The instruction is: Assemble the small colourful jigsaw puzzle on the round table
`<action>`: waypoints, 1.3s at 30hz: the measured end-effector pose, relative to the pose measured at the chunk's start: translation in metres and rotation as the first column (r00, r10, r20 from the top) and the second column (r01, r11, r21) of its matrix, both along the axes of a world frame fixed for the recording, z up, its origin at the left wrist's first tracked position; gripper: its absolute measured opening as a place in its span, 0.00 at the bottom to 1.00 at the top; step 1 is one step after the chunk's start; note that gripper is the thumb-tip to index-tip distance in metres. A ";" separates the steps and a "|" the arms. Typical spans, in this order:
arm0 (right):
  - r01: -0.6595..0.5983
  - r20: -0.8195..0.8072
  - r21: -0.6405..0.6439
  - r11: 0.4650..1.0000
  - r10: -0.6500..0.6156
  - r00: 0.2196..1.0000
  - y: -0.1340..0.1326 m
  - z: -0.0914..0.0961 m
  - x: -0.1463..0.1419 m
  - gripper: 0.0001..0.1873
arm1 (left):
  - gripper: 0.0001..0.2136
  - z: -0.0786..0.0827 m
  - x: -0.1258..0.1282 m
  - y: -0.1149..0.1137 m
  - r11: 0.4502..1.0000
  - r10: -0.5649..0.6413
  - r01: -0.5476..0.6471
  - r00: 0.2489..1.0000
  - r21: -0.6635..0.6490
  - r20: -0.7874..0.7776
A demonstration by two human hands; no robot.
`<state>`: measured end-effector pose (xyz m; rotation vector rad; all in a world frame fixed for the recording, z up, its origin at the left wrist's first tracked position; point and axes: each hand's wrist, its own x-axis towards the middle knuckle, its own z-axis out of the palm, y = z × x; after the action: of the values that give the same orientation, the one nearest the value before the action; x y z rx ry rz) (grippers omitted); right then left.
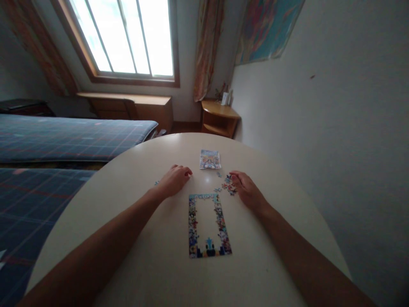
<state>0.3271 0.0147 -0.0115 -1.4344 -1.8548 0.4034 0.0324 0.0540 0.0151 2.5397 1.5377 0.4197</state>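
Observation:
A jigsaw frame (192,226) of joined border pieces lies on the table, its middle bare except for a few pieces fitted at the near end. Beyond its left far corner, my left hand (175,180) rests on the tabletop with fingers curled in, and nothing shows in them. My right hand (246,189) is at the right edge of a small heap of loose puzzle pieces (228,186), its fingers drawn together; whatever they hold is hidden. Farther back lies a printed picture sheet or packet (210,159). One loose bluish piece (156,183) sits left of my left hand.
The round white table (153,273) has its curved far edge beyond the picture sheet. A plaid-covered bed (64,136) stands to the left and a white wall (335,149) to the right. Behind are a desk (150,100) and a corner shelf (220,108).

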 end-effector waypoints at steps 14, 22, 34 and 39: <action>-0.007 0.029 0.000 1.000 0.007 1.000 -0.002 0.000 0.001 0.24 | 0.08 0.009 -0.008 -0.003 0.996 0.048 -0.049 0.999 -0.074 -0.015; 0.016 0.059 -0.013 1.000 -0.016 0.998 -0.003 0.002 -0.002 0.21 | 0.10 0.012 -0.001 -0.008 0.995 0.044 -0.041 0.999 -0.094 0.027; 0.005 0.090 0.046 0.999 -0.009 0.996 -0.006 0.009 -0.008 0.15 | 0.11 0.007 -0.015 -0.005 0.991 0.116 -0.108 0.987 -0.079 0.112; -0.092 0.255 0.014 0.996 0.086 0.963 -0.017 0.018 -0.019 0.10 | 0.16 -0.001 -0.028 -0.016 0.995 0.103 -0.100 0.983 -0.029 0.151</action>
<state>0.3086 -0.0025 0.0065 -1.4433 -2.1269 0.2465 0.0045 0.0380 0.0144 2.3599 1.6096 0.5918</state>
